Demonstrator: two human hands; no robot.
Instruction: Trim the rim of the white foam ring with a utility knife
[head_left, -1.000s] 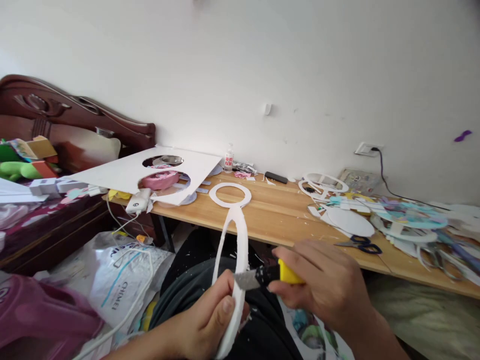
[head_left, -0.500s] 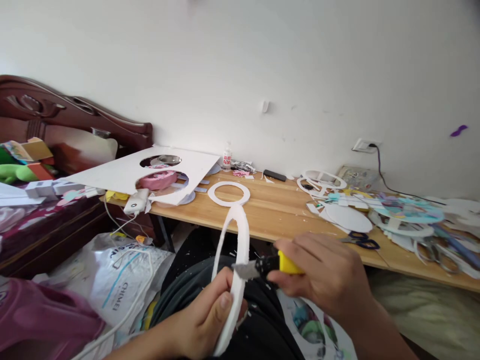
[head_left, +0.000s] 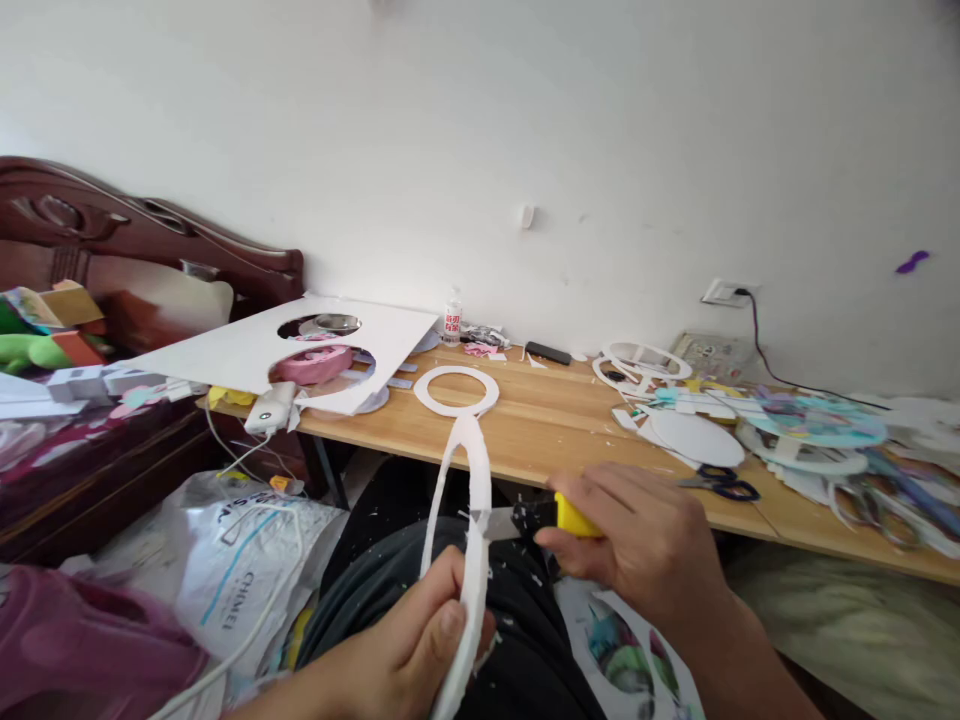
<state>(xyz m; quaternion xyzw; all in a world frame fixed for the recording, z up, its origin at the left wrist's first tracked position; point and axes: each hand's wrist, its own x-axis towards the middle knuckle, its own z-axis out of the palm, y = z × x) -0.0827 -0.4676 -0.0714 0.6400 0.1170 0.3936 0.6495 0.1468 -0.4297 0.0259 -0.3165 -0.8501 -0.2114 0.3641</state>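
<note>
My left hand (head_left: pixel 409 650) grips the near part of a white foam ring (head_left: pixel 471 480), held edge-on above my lap. In my right hand (head_left: pixel 645 545) is a yellow-handled utility knife (head_left: pixel 551 515); its blade touches the ring's right edge about halfway up. White foam crumbs lie on my dark trousers (head_left: pixel 517 620) under the cut.
A flat foam ring (head_left: pixel 456 390) lies on the wooden table (head_left: pixel 555 430). A white foam sheet with round cut-outs (head_left: pixel 247 345) overhangs the table's left end. Blue-handled scissors (head_left: pixel 720 483), foam discs and coloured scraps (head_left: pixel 817 425) crowd the right side. A plastic bag (head_left: pixel 232 560) sits on the floor at left.
The knife blade has moved up along the ring's edge, away from my left hand. The view has shifted slightly.
</note>
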